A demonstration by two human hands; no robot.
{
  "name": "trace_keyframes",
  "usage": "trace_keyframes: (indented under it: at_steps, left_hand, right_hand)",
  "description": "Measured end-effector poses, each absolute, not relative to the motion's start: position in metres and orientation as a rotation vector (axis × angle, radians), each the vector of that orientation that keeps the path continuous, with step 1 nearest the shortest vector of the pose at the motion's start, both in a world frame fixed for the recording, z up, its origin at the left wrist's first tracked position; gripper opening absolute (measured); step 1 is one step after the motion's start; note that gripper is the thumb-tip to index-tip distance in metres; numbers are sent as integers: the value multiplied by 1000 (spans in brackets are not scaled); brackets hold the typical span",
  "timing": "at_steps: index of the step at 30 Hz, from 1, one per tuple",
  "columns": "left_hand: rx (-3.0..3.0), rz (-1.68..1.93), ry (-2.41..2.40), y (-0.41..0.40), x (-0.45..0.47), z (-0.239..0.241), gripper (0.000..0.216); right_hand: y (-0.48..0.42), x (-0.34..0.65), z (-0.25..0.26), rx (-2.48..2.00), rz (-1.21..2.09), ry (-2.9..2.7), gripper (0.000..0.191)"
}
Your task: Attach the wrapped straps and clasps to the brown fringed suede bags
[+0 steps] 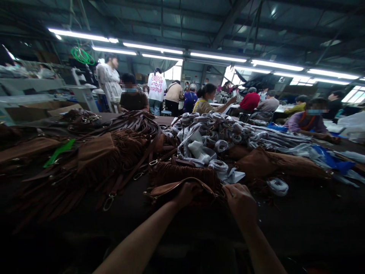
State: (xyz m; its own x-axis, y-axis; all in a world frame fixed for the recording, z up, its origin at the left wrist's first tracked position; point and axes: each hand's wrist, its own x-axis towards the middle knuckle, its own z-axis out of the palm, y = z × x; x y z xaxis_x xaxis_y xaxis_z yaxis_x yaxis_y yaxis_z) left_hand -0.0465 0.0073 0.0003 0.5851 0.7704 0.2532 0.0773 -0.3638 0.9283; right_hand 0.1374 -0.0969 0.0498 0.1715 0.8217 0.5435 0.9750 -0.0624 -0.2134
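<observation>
Bag (167, 190): near side of wrapped straps (221, 145). Left hand (188, 191): in its mouth; grip hidden, cannot tell. Right hand (240, 199): pinching its end. Risk: loose fringe (188, 171) may jam zip (177, 185).

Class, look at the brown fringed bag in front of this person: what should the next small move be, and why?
Probably ease the left hand out of the bag while the right hand steadies its right end. The zip is open and the left hand reaches into the opening, so it would likely block closing.
</observation>
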Motion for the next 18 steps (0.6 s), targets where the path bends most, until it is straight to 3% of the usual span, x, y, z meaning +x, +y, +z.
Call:
trace_keyframes:
  at_steps: [6, 10, 18]
  left_hand:
    - [1821, 872, 652, 12, -46, -5, 21]
    - [1807, 879, 612, 14, -46, -10, 23]
    - [1813, 893, 567, 14, -47, -11, 24]
  right_hand:
    - [-110, 62, 47, -2122, -44, -1700, 30]
    - [-93, 50, 40, -2382, -115, -1620, 29]
    - [-87, 46, 46, -2472, -168, -1614, 27]
